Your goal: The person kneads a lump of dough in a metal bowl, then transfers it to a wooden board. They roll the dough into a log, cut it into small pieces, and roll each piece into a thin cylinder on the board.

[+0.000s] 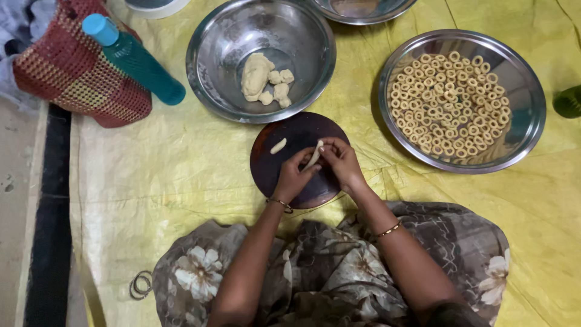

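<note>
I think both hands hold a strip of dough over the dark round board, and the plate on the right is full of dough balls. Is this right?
Not quite. The head view shows the plate holds small dough rings, not balls. The rest stands: left hand and right hand hold a dough strip over the dark round board.

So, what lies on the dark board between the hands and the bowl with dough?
In the head view, one small dough piece lies on the dark round board, between the hands and the steel bowl.

Thin pale dough strip (pixel 313 156), pinched between fingertips
</note>
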